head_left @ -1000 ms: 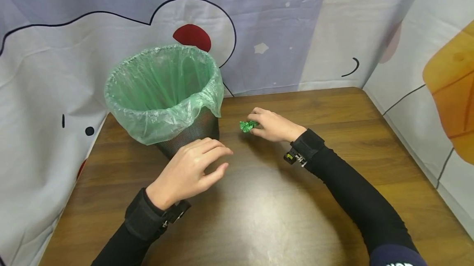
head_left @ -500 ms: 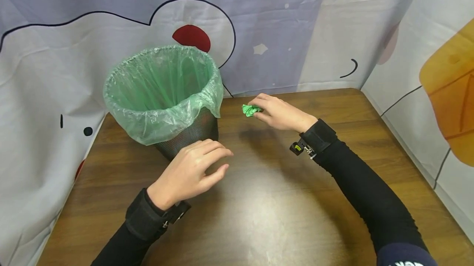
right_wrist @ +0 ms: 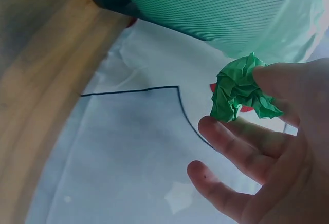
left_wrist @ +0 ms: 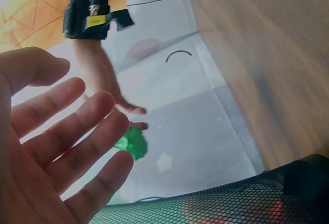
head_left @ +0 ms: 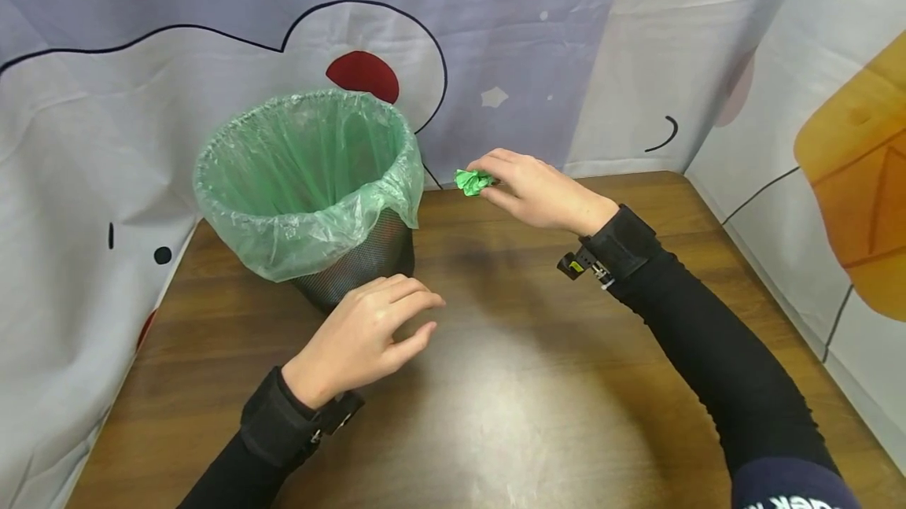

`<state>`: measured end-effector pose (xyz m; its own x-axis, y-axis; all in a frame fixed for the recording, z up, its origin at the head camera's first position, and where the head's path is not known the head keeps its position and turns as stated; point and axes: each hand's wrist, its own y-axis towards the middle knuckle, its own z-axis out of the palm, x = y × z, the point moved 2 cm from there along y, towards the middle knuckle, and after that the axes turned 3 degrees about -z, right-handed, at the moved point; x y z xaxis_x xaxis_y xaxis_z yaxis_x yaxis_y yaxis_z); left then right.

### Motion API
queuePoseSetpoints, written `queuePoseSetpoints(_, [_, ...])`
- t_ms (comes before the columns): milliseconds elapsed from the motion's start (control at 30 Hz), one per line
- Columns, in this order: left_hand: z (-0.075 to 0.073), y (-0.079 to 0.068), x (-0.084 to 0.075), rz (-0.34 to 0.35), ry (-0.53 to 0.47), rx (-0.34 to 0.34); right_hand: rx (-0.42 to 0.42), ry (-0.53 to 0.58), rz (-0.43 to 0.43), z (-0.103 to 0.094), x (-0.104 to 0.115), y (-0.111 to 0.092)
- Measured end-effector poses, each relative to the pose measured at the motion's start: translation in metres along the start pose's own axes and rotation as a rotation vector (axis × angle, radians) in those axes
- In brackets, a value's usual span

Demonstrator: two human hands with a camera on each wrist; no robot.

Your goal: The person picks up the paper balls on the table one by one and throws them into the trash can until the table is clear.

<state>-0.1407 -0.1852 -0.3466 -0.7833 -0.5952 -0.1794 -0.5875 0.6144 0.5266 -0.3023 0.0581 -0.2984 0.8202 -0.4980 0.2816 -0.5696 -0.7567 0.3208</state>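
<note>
A crumpled ball of green paper (head_left: pixel 473 182) is pinched between the thumb and fingers of my right hand (head_left: pixel 535 190). In the head view it hangs above the table, to the right of the bin. The right wrist view shows the creased paper ball (right_wrist: pixel 239 88) close up, thumb on one side. My left hand (head_left: pixel 364 336) hovers in front of the bin, fingers relaxed and slightly bent, holding nothing. Its spread fingers also fill the left of the left wrist view. The dark mesh trash bin (head_left: pixel 361 261) stands at the back left, lined with a green plastic bag (head_left: pixel 318 234) folded over its rim.
A brown wooden table (head_left: pixel 481 383) lies under both hands. Behind it and along the sides hangs a printed cloth (head_left: pixel 517 45) in white and pale purple. Red shapes show faintly through the bin's mesh in the wrist views.
My right hand has lifted the green paper ball off the table, upward and toward the back. The left hand has stayed almost in place.
</note>
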Motion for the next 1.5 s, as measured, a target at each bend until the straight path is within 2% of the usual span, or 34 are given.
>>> queuePoseSetpoints(267, [0.005,-0.001,0.000,-0.002,0.008,0.017,-0.055,-0.040,-0.036,-0.024,0.010,0.007])
queuePoseSetpoints(533, [0.011,-0.002,0.000,-0.009,0.007,0.028,-0.147,-0.057,-0.135,-0.042,0.021,0.019])
queuePoseSetpoints(867, [0.014,-0.003,0.000,-0.014,0.015,0.038,-0.201,-0.088,-0.221,-0.060,0.043,0.038])
queuePoseSetpoints(1233, [0.016,-0.008,-0.002,-0.039,0.023,0.046,-0.151,-0.133,-0.238,-0.070,0.068,0.060])
queuePoseSetpoints(1500, [0.020,-0.008,-0.004,-0.032,0.023,0.047,-0.059,-0.159,-0.180,-0.070,0.081,0.073])
